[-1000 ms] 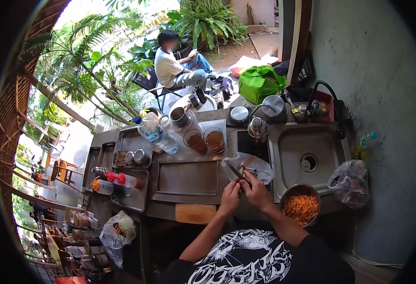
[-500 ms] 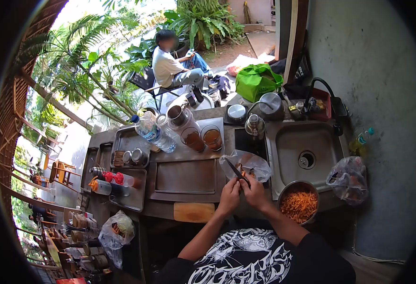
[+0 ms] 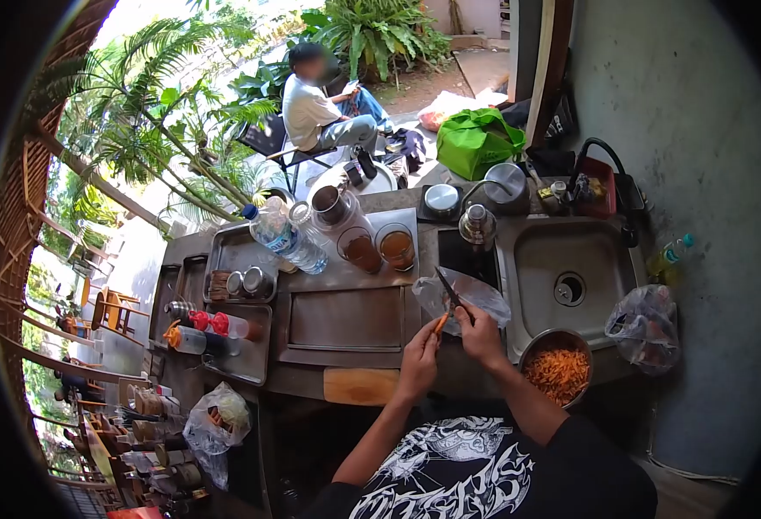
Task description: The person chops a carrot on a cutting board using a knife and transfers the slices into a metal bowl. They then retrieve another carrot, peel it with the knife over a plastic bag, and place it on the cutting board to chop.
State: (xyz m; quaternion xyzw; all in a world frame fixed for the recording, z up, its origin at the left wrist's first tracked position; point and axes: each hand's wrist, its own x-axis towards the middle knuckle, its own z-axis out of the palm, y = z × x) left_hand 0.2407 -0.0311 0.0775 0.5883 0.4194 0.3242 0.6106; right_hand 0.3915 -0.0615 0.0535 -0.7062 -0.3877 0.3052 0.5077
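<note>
In the head view, my left hand (image 3: 420,356) is closed on a thin orange piece of carrot (image 3: 441,323), which points up and away from me. My right hand (image 3: 482,337) is wrapped round the handle of a knife (image 3: 446,285), its dark blade slanting up to the left. The hands are slightly apart. Just beyond them lies a clear plastic bag (image 3: 489,298); what is in it is hard to make out. To the right of my right hand stands a metal bowl (image 3: 590,356) filled with shredded carrot (image 3: 557,374).
A steel sink (image 3: 532,303) lies right of the bag. A wooden board (image 3: 361,386) rests at the counter edge. Two glasses of brown drink (image 3: 395,249), a water bottle (image 3: 298,251) and a tray of squeeze bottles (image 3: 255,368) stand left. A seated person (image 3: 311,112) is beyond the counter.
My hands have drawn apart. The knife has swung more upright and moved right with my right hand, and the carrot piece now shows in my left. The whole view has shifted slightly.
</note>
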